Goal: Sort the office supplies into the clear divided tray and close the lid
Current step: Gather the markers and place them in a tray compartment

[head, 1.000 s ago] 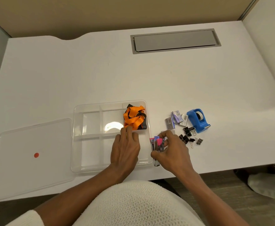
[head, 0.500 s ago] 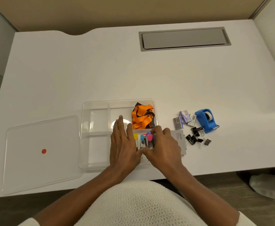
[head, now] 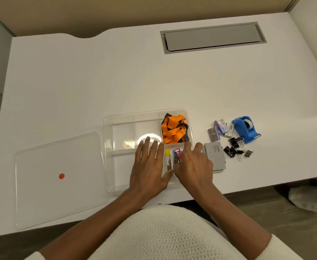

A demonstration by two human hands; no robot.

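Just changed: bundle of colour-tipped clips (head: 173,156) that sat on the desk beside the tray a second ago, now inside the tray's near-right compartment, right between both hands.
Left hand (head: 149,166): flat and spread, palm down on the tray, holding nothing, just steadying it.
Right hand (head: 193,163): curled over the clips, fingers bunched narrow on them; can't tell if gripping or already letting go.
Tray (head: 108,147): under both hands, lid off, other near compartment and two far ones bare.
Orange strap (head: 173,131): balled up in the far-right compartment, just past the fingertips.
Lid (head: 58,194): lying flat, well off to the left of the left hand.
Still out: grey box (head: 215,155) touching the right hand's outer edge; black binder clips (head: 232,149), small staple boxes (head: 220,128) and blue tape dispenser (head: 246,128) farther right.
Meaning: second group probably sorted, roughly halfway; grey box looks like the easy next grab.
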